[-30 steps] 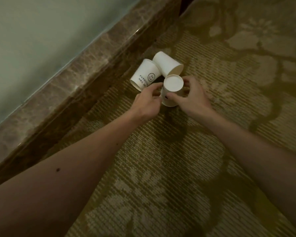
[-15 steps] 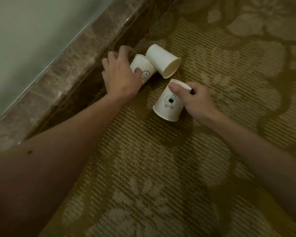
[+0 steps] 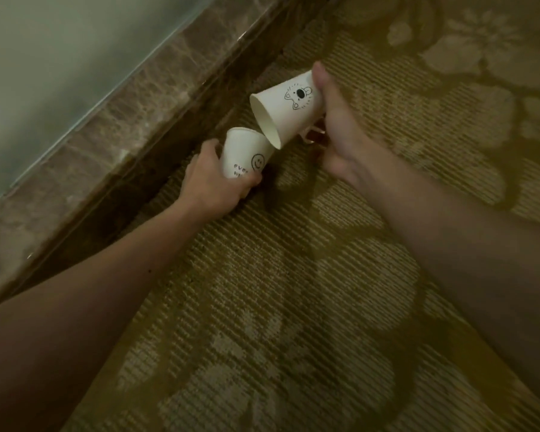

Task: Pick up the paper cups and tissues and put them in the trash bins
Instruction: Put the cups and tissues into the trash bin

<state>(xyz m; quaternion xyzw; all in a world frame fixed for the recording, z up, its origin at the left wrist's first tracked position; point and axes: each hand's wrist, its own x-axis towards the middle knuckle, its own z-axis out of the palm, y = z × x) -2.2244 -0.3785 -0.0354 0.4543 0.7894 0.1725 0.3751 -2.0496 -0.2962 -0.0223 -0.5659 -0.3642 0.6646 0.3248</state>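
L hand [image 3: 212, 182]: fingers curled round smiley cup [image 3: 247, 157], held roughly upright, 7 o'clock of bear cup [image 3: 289, 109].
R hand [image 3: 340, 141]: bear cup pinched at base, thumb vs fingers; mouth tipped toward 7 o'clock.
Why: nesting prob. intended.
Bins: not seen.

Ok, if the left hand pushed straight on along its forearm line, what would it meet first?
Probably the bear cup in the right hand: in this view its open mouth overlaps the rim of the smiley cup that the left hand holds. Whether they touch, depth won't say.
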